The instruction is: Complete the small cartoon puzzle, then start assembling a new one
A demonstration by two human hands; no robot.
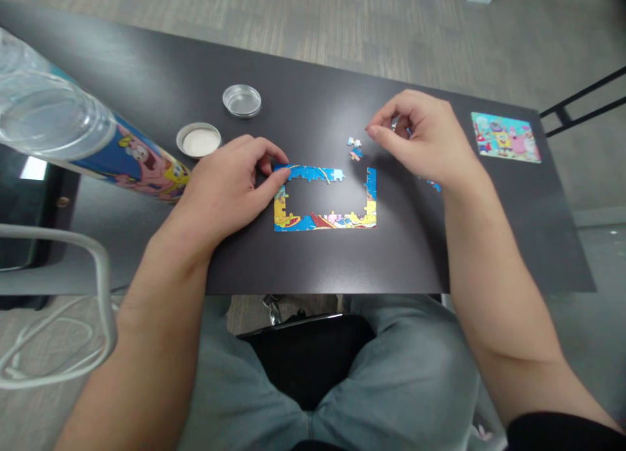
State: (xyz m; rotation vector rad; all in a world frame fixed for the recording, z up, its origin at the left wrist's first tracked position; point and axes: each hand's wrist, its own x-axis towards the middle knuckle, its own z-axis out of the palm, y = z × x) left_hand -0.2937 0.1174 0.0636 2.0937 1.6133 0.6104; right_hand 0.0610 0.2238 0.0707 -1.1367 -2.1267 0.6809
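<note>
A partly joined jigsaw puzzle lies on the dark table as a rectangular border, with a gap at its top right and a bare middle. My left hand has thumb and index finger pinched at the puzzle's top-left corner, the other fingers curled. Above the gap lie a few loose puzzle pieces. To their right, my right hand hovers with thumb and index fingertips together; whatever is between them is too small to make out. Bits of blue and white show behind its fingers, and more pieces lie partly hidden under the wrist.
At the right stands out a flat cartoon picture. A round tin and a clear lid sit behind my left hand. A large clear bottle with a cartoon label fills the left, above a white cable.
</note>
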